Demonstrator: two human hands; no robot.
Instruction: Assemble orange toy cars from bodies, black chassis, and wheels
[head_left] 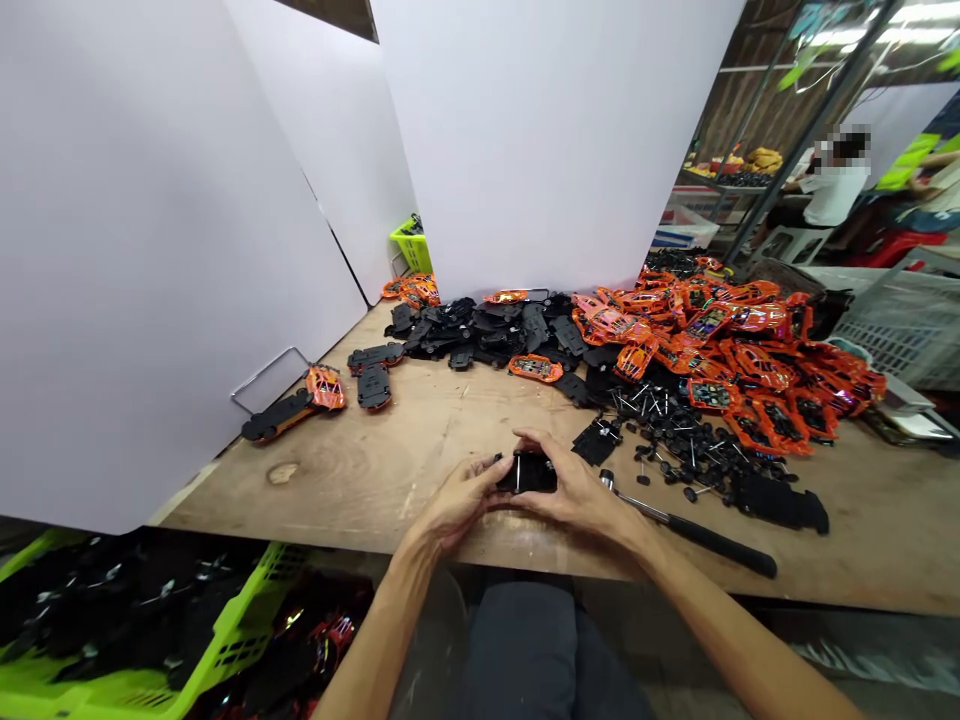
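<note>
Both my hands meet over the front of the plywood table (360, 470), closed round one black toy car chassis (527, 472) with a metal axle showing on it. My left hand (459, 498) grips its left end. My right hand (581, 487) curls over its right end and top. Just right of my right hand lies a black-handled hammer (694, 530). Loose black wheels and metal axles (679, 440) are scattered beyond it.
A heap of orange toy car bodies (739, 360) fills the right of the table, with black chassis parts (480, 335) piled at the back centre. White partition boards (150, 250) stand left and behind. A green crate (217, 640) of parts sits below left. A person (836, 180) sits far right.
</note>
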